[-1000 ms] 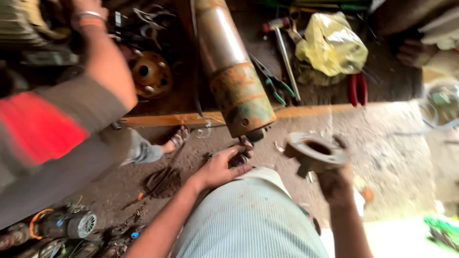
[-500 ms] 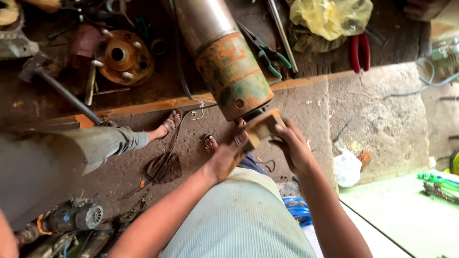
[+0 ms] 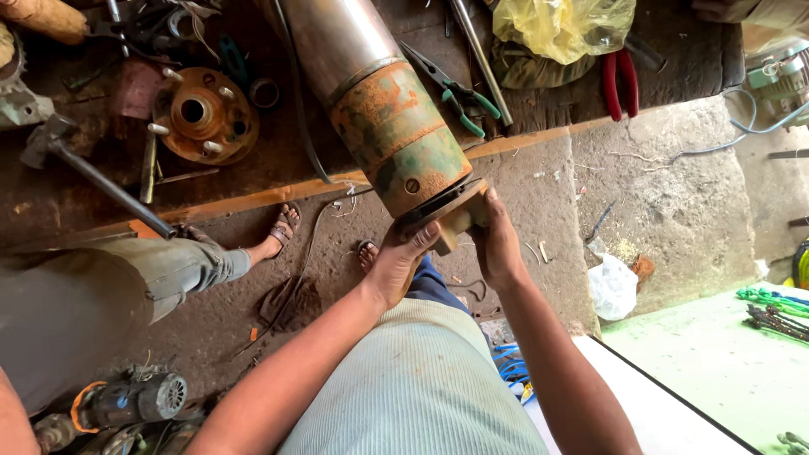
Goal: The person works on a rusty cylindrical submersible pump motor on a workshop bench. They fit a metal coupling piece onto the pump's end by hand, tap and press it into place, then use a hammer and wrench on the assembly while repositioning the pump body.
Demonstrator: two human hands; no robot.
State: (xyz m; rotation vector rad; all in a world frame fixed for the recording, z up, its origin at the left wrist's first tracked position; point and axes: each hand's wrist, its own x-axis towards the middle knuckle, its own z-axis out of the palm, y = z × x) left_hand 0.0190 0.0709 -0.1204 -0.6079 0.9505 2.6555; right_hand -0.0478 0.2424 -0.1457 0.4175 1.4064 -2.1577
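A long metal cylinder (image 3: 383, 114), shiny higher up and rusty orange-green at its lower end, lies over the edge of a wooden workbench (image 3: 101, 181). Against that lower end sits a round rusty flange (image 3: 451, 211). My left hand (image 3: 400, 257) grips the flange from below and my right hand (image 3: 497, 240) holds its right side, pressing it onto the cylinder's end.
On the bench lie an orange studded flange (image 3: 202, 118), green-handled pliers (image 3: 459, 88), red-handled pliers (image 3: 619, 80), a yellow plastic bag (image 3: 560, 25) and a hammer (image 3: 80, 173). Another person's leg and sandalled foot (image 3: 274, 236) stand at the left. A small motor (image 3: 126, 400) lies on the floor.
My right hand has carried the flange from the right up to the cylinder's end, and both hands now hold it there. The view has shifted closer.
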